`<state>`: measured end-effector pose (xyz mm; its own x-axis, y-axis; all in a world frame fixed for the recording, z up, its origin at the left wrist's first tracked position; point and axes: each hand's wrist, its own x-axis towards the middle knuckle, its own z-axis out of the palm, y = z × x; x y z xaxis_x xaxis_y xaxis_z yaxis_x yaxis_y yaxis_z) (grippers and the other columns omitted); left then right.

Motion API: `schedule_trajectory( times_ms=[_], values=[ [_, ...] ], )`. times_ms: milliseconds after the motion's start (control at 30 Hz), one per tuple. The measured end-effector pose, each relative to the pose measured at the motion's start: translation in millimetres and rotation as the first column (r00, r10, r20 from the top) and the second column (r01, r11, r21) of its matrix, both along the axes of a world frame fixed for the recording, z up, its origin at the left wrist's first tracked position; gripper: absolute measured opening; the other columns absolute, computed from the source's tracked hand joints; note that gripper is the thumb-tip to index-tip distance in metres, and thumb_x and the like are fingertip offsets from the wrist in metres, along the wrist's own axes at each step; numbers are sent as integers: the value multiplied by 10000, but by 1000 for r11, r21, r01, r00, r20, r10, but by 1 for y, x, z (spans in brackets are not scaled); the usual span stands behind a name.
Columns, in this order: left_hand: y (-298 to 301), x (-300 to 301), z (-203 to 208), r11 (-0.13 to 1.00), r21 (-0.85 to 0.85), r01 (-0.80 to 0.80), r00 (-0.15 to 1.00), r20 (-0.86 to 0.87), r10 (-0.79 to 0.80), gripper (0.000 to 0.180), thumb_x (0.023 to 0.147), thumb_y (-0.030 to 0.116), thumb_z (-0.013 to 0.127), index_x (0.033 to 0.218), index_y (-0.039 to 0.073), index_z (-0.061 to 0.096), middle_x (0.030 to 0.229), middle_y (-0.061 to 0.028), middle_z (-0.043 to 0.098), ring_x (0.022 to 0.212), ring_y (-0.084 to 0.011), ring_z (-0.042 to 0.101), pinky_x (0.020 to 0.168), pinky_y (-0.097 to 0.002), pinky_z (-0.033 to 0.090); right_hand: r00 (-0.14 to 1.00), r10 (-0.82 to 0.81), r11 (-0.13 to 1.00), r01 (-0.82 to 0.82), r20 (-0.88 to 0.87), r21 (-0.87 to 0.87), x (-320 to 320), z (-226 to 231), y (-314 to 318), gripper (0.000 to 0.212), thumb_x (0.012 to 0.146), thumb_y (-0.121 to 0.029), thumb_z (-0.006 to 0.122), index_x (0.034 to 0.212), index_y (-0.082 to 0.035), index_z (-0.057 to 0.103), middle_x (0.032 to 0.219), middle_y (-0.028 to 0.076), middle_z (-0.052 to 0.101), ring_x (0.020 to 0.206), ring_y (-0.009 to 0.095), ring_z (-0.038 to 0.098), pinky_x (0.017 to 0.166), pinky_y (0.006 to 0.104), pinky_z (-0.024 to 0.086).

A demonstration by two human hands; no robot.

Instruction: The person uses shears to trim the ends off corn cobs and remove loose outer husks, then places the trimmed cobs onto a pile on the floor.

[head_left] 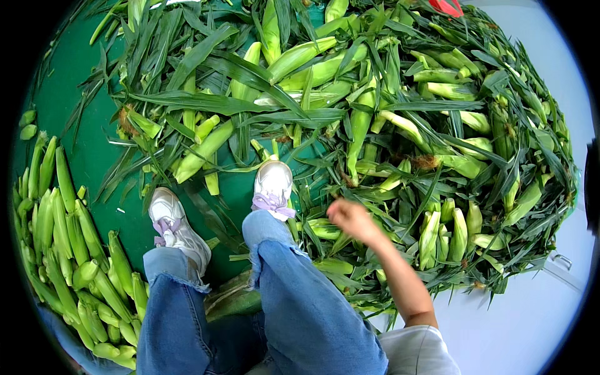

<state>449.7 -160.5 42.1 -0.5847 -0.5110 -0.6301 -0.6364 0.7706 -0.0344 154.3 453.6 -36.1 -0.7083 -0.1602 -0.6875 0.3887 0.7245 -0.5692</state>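
My right hand (349, 219) hovers over the near side of a big heap of corn, its arm reaching in from the lower right. Motion blurs its fingers, which look curled, and nothing clearly shows in them. An ear of corn in its green husk (322, 229) lies just left of the hand, half covered by leaves. Several husked-in ears stand bunched to the right, among them a pale green ear of corn (459, 234). Long loose leaves (244, 72) spread over the heap. My left hand is out of the picture.
Trimmed ears of corn (62, 225) are piled at the far left, beside my legs. My two white shoes (273, 181) rest on the green floor covering (112, 181). A pale grey floor (494, 312) runs along the right, and something red (445, 7) shows at the top.
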Motion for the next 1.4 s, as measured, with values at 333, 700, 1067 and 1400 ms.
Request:
schedule_trajectory(
  times_ms=[333,700,1067,1400],
  values=[
    [-29,78,-9,973,-171,-157,985,39,166,691,791,55,565,1387,36,216,1282,-171,413,1178,-289,415,1003,-349,323,932,93,908,66,-352,415,-6,-11,0,669,663,-206,738,1225,-56,407,1151,184,537,1039,334,543,852,409,459],
    [184,-399,-8,-346,903,-253,873,368,321,546,817,255,634,1246,23,388,1138,-180,539,971,-256,587,838,-380,475,383,413,871,-432,-826,235,-149,71,-130,746,554,-159,770,1230,-159,455,1181,104,498,1140,282,464,960,513,355],
    [221,-391,-23,392,702,595,765,-643,-10,516,742,38,645,1190,29,389,976,-165,581,826,-292,595,738,-372,484,797,-414,881,230,-439,-414,-80,41,-142,484,827,-185,608,1269,-68,451,1258,143,403,1160,286,407,999,415,316],
    [239,-407,-13,-316,908,-274,893,362,268,430,821,113,643,1150,30,378,836,-48,568,696,-127,580,627,-242,481,584,-735,-87,422,344,-903,-165,55,-209,634,760,-556,575,1129,-46,490,1052,101,553,993,231,523,867,423,458]
  ],
)
